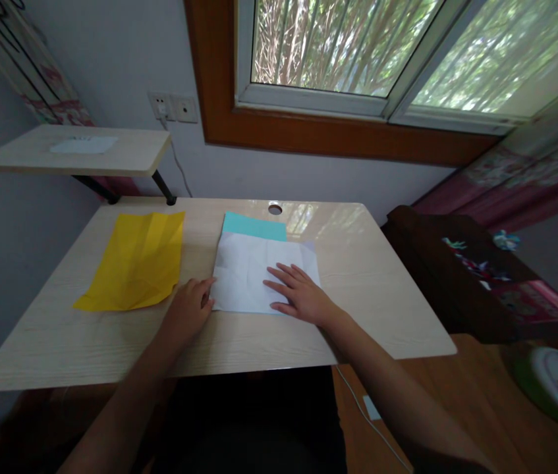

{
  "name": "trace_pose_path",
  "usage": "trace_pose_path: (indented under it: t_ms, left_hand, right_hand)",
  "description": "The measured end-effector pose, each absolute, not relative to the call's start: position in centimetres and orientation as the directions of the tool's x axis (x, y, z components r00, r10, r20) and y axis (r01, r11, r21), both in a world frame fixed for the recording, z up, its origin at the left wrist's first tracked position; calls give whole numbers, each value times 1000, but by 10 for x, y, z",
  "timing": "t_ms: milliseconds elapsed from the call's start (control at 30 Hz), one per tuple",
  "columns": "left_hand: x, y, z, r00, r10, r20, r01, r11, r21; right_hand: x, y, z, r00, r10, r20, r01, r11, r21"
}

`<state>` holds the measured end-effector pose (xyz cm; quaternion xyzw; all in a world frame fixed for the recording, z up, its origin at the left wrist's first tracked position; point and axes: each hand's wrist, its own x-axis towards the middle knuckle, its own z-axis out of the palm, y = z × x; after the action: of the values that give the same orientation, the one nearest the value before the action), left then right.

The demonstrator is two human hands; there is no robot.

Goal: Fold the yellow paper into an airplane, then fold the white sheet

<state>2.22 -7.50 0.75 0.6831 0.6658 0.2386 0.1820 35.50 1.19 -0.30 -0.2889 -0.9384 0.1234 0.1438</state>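
On the pale wood-grain desk (pixel 239 342) under the window, a creased white sheet of paper (pixel 249 270) lies flat near the middle, covering most of a turquoise sheet of paper (pixel 253 226) so that only a strip of turquoise shows at the far edge. How far the turquoise sheet reaches beneath cannot be told. The right hand (pixel 301 294) rests palm down on the white sheet's near right part, fingers spread and flat, gripping nothing. The left hand (pixel 190 306) lies on the desk at the sheet's near left corner, fingers loosely curled with the tips touching the paper's edge; whether it pinches the edge cannot be made out.

Left of these, well apart from the white sheet, lies a creased yellow sheet of paper (pixel 136 260). A small round cable hole (pixel 275 209) sits at the desk's far edge. To the right, a dark brown box (pixel 421 276) holds blurred colourful bits, too indistinct to identify. Both forearms are cut off by the lower frame.
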Motion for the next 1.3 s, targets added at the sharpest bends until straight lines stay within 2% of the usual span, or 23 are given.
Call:
trace_pose_path:
  t_ms: [67,133,233,300,400,533,633,767,967,1300]
  left_hand:
    - [24,-75,12,95,978,186,882,-169,440]
    - [28,-71,16,265,936,231,863,-337,377]
    - [40,-59,16,537,827,169,723,-554,413]
    - [49,-47,11,609,783,128,659,-589,469]
    - [59,-32,3,653,748,118,628,-622,468]
    - [63,-24,-1,694,713,101,666,-689,287]
    - [63,-26,-3,712,696,93,678,-716,167]
    - [61,-33,-7,712,695,105,688,-719,96]
    - [53,-35,-12,732,676,90,665,-736,124]
    - [47,-39,-8,673,723,153,693,-689,211]
  right_hand:
    - [355,12,-2,-795,576,192,513,806,-295]
    - [354,12,-1,-799,573,185,518,811,-273]
    - [353,11,1,-798,572,186,520,812,-266]
    - [353,11,1,-794,574,199,517,810,-277]
    - [353,14,-1,-793,570,216,506,813,-289]
    - [360,31,-8,-781,575,246,486,805,-340]
    - [367,55,-13,-692,669,273,576,739,-350]
    - [372,81,-17,-526,810,260,762,584,-279]
    - [367,85,-16,-434,859,273,859,486,-163]
    - [366,86,-14,-391,874,289,876,450,-176]
